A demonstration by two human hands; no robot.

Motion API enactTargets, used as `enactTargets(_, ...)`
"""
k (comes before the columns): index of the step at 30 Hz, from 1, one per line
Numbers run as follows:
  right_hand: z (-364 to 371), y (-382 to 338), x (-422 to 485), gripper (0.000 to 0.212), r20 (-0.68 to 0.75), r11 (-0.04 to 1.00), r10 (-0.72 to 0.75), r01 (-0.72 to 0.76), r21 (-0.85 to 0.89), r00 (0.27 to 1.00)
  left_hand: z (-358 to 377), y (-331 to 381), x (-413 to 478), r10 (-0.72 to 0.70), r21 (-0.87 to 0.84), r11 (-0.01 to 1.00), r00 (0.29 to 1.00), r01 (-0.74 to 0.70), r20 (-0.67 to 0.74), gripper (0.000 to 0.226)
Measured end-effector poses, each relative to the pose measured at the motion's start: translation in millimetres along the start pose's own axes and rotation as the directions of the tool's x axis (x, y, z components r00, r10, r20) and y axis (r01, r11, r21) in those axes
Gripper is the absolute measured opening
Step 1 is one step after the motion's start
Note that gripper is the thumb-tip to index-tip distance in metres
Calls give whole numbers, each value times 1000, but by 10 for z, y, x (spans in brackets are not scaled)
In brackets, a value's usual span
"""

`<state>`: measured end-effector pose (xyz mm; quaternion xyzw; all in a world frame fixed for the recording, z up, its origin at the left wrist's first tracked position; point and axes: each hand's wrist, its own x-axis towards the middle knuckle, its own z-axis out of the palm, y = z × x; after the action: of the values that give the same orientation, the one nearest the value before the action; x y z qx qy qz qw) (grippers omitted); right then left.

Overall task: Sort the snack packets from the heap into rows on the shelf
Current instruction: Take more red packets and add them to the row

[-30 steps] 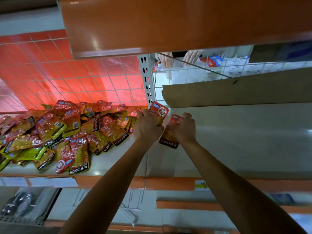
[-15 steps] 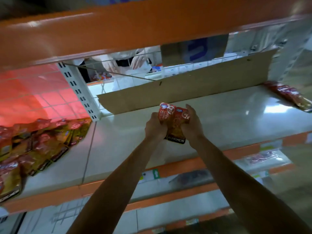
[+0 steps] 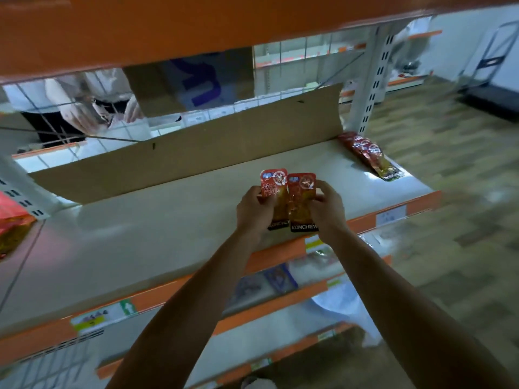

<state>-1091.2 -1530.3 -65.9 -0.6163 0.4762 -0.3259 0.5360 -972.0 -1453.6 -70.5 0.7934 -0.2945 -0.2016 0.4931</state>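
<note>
Snack packets of the heap [image 3: 11,228] lie at the far left of the shelf [image 3: 140,242]. Over its middle, the left hand [image 3: 254,210] grips the left packet [image 3: 273,192]. Just beside it, the right packet [image 3: 302,200] is gripped by the right hand [image 3: 327,209]. Best, I think, is to lay these 2 flat beside the started row [image 3: 370,155] at the right end, with KONCHEW labels toward the front.

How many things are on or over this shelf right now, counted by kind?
Held snack packets: 2, one in the left hand, one in the right hand
Laid row of packets: 1, at the shelf's right end; its packets overlap, uncountable
Cardboard sheet: 1
Heap: 1, cut off at the left edge
Total: 5
</note>
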Motion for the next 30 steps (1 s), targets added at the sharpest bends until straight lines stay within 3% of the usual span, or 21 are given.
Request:
enactTargets(6,-362,-27,387,50,-3,991,1,-1,136,1000,476,200,371,10,-4,1000,999,-10,42,25)
enactTargets(12,-695,-43,828,44,-73,991,-36,45,129,997,1027,434,772,-36,-75,996,991,46,130,17)
enactTargets(16,-891,23,1077,38,-135,992,15,3,129,991,1298,515,861,-72,-141,985,981,99,180,12)
enactTargets(21,-1086,71,1363,12,-146,991,8,11,133,989,1550,637,952,-108,-171,975,979,138,173,3)
enactTargets(25,-1283,63,1584,7,-154,993,-17,35,111,988,1763,783,940,-147,-228,958,980,175,134,8)
enactTargets(30,-1634,62,1822,7,-54,993,-26,32,115,998,2019,890,854,-160,-216,964,987,157,0,11)
